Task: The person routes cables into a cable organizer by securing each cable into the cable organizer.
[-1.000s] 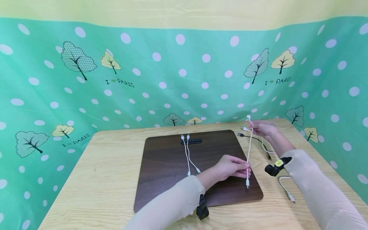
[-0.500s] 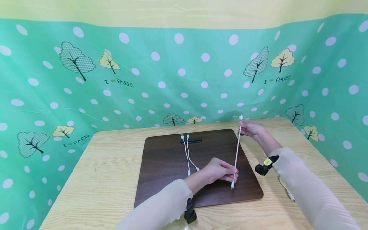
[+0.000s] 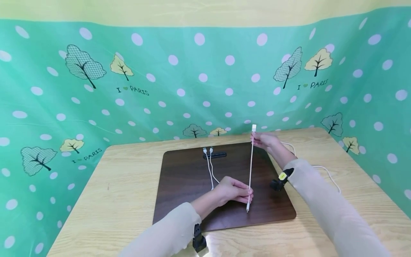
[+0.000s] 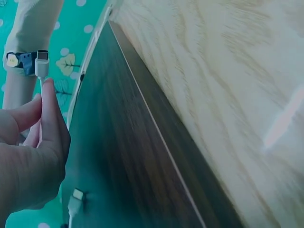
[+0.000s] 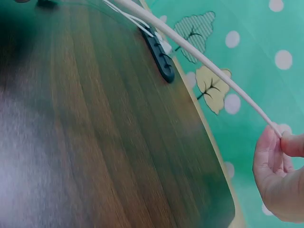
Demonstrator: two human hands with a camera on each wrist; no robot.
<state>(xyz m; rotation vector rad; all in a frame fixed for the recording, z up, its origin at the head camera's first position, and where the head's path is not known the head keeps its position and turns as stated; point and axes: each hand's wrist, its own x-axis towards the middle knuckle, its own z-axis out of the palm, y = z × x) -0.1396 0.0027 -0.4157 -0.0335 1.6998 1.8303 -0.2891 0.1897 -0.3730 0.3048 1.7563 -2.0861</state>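
Observation:
A white USB charging cable (image 3: 251, 160) is stretched taut above the right part of a dark wooden board (image 3: 179, 189). My left hand (image 3: 232, 191) pinches its near end, just behind a small plug (image 4: 42, 64) that looks like USB-C. At the far end my right hand (image 3: 264, 141) pinches the cable below the larger white plug (image 3: 254, 128). A black cable holder (image 3: 218, 155) lies near the board's back edge, with two white cables (image 3: 209, 166) set in its left slots. My left hand partly hides their near ends; one plug (image 4: 75, 202) shows in the left wrist view.
Right of the board, a white cable (image 3: 330, 175) lies on the light wooden table (image 3: 128, 178), partly covered by my right arm. A green dotted curtain (image 3: 160, 89) stands behind and at both sides of the table.
Both hands have moved left with the stretched cable, from the board's right edge to over the board. The right arm now covers the black cable seen earlier on the table.

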